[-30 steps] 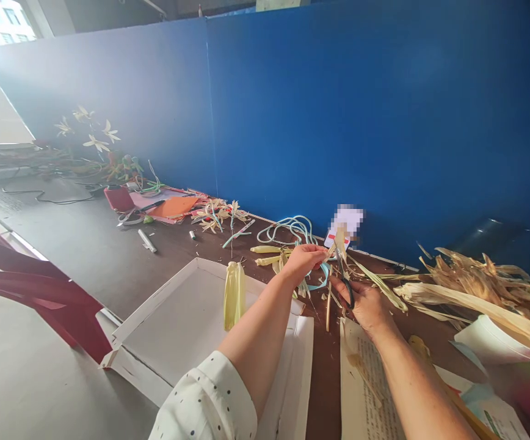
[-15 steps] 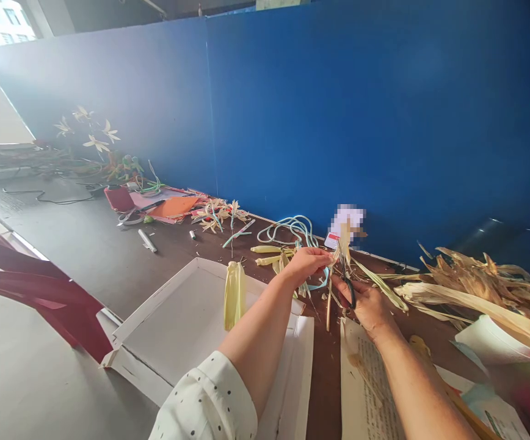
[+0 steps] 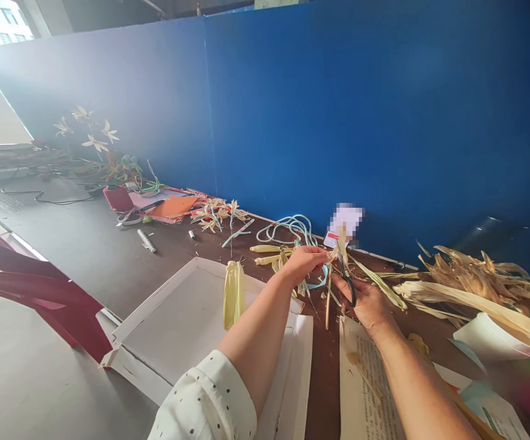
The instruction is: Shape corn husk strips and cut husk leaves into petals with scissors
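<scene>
My left hand (image 3: pixel 302 263) pinches a small piece of dried corn husk (image 3: pixel 341 239) and holds it upright above the brown table. My right hand (image 3: pixel 369 304) grips black-handled scissors (image 3: pixel 346 282) whose blades point up into the husk piece. Both hands hover over husk scraps and a thin stick (image 3: pixel 328 302) lying on the table.
A shallow white cardboard tray (image 3: pixel 173 318) with a folded pale husk (image 3: pixel 234 293) lies to the left. A heap of dried husks (image 3: pixel 480 287) and a white bowl (image 3: pixel 494 340) sit to the right. Printed paper (image 3: pixel 375 391) lies under my right forearm. Light-blue cord (image 3: pixel 287 229), husk flowers (image 3: pixel 217 214) and a blue wall (image 3: pixel 338 110) are behind.
The hands and husk piece have shifted only slightly; the scissors stay at the base of the husk.
</scene>
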The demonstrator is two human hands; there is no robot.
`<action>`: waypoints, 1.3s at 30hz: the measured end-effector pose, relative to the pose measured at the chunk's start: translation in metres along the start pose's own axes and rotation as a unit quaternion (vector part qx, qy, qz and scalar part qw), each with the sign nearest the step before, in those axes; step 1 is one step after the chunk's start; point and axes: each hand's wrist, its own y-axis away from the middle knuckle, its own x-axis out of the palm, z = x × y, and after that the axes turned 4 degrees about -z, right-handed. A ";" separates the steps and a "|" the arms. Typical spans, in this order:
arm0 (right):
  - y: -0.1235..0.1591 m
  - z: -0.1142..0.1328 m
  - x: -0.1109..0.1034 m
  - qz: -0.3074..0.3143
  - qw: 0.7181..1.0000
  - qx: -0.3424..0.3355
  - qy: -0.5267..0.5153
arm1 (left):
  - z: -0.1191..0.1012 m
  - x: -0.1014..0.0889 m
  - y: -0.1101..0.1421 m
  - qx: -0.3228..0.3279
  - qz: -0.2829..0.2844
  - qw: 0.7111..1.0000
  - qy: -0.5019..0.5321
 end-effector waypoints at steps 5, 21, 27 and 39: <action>-0.003 -0.005 0.001 -0.003 0.999 -0.020 -0.027 | 0.002 -0.001 -0.001 0.000 0.001 1.000 -0.004; -0.005 -0.003 -0.005 0.005 1.000 0.017 0.007 | 0.002 -0.002 0.000 0.005 0.000 1.000 -0.002; -0.007 -0.006 -0.007 0.020 1.000 0.004 -0.004 | 0.001 -0.002 0.001 0.006 0.018 1.000 -0.002; -0.010 -0.008 -0.008 0.014 1.000 0.019 -0.006 | -0.001 -0.002 0.002 -0.012 0.030 0.999 -0.010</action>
